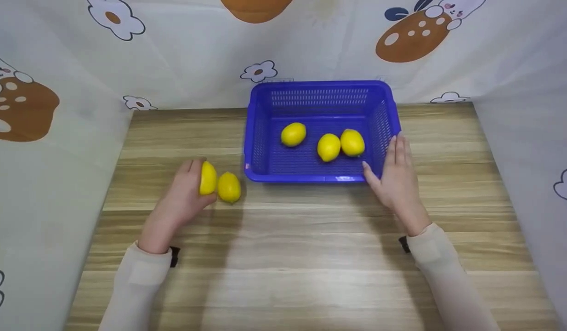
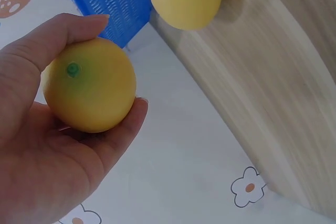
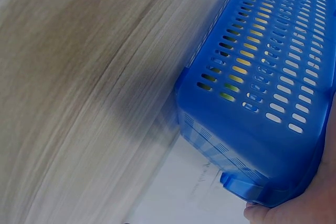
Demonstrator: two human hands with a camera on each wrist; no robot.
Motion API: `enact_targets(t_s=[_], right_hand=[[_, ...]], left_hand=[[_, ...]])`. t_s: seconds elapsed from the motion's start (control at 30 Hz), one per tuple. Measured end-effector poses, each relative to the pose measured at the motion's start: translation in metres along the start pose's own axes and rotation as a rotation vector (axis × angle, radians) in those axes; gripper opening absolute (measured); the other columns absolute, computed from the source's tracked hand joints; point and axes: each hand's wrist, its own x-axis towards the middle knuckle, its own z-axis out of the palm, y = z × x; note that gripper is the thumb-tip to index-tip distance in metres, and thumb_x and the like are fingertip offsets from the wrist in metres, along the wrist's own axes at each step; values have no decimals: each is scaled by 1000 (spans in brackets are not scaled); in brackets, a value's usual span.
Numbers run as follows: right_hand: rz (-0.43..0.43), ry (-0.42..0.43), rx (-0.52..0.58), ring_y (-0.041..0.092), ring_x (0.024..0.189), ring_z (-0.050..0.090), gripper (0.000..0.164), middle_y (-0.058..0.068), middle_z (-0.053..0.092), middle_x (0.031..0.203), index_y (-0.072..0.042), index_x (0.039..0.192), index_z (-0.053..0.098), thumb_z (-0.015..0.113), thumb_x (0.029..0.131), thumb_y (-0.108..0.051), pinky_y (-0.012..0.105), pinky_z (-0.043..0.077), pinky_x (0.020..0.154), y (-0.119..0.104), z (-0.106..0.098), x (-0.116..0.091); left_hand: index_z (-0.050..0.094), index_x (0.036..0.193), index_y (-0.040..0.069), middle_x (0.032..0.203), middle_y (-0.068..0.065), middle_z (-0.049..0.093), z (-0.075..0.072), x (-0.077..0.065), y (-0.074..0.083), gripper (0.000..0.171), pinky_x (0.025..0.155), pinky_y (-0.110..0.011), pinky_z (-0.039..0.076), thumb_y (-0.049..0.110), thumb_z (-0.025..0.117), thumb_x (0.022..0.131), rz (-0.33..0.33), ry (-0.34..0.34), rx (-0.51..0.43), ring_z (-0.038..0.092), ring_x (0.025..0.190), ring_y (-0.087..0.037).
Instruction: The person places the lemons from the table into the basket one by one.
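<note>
My left hand (image 1: 182, 195) grips a yellow lemon (image 1: 208, 178) left of the blue plastic basket (image 1: 311, 178). In the left wrist view, thumb and fingers curl round this lemon (image 2: 94, 90), its green stem end showing. Just right of it, a second lemon (image 1: 229, 187) lies on the table beside the basket's front left corner. My right hand (image 1: 398, 184) rests against the basket's front right corner, fingers straight along the right side and thumb at the front rim. Inside the basket are a lemon (image 1: 293, 134) at the left and two touching lemons (image 1: 329, 147) toward the right.
The wooden table (image 1: 292, 248) carries the basket near its back edge. A white cloth (image 1: 182, 50) printed with flowers and brown shapes hangs behind the table and along both sides. Slots in the basket wall (image 3: 252, 140) fill much of the right wrist view.
</note>
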Motion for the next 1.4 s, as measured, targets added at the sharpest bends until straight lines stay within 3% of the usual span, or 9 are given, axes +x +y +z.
enact_targets(t_s=[0.2,0.47,0.83,1.0,1.4], right_hand=[[-5,16,8,52,159,11,93,39,9,169,18,160,13,51,105,-47,57,11,132,1,1,0],[-9,26,8,52,159,12,93,39,10,169,19,160,15,52,105,-46,56,11,132,2,3,0],[-2,14,-2,52,159,11,93,38,9,170,18,160,14,52,105,-47,56,12,132,1,3,0],[-5,18,-2,52,159,11,93,38,9,170,18,160,14,51,105,-47,56,11,132,0,2,0],[-12,15,-3,52,159,10,93,39,8,169,19,159,14,51,105,-46,58,10,132,1,3,0]], left_hand=[[37,149,-18,138,-39,49,-2,4,8,81,105,-64,50,1,79,83,39,15,-7,55,120,-51],[32,155,-16,146,-38,44,-7,9,22,83,107,-62,51,1,78,87,26,-40,-1,55,123,-48],[36,154,-12,140,-33,49,-12,18,38,81,104,-60,54,0,79,87,69,-52,-13,57,119,-45],[35,156,-10,147,-34,46,-13,22,43,81,104,-59,54,1,79,88,81,-65,-3,57,122,-45],[37,157,-7,140,-31,51,-14,29,50,81,99,-56,57,-1,78,87,107,-87,-14,58,115,-41]])
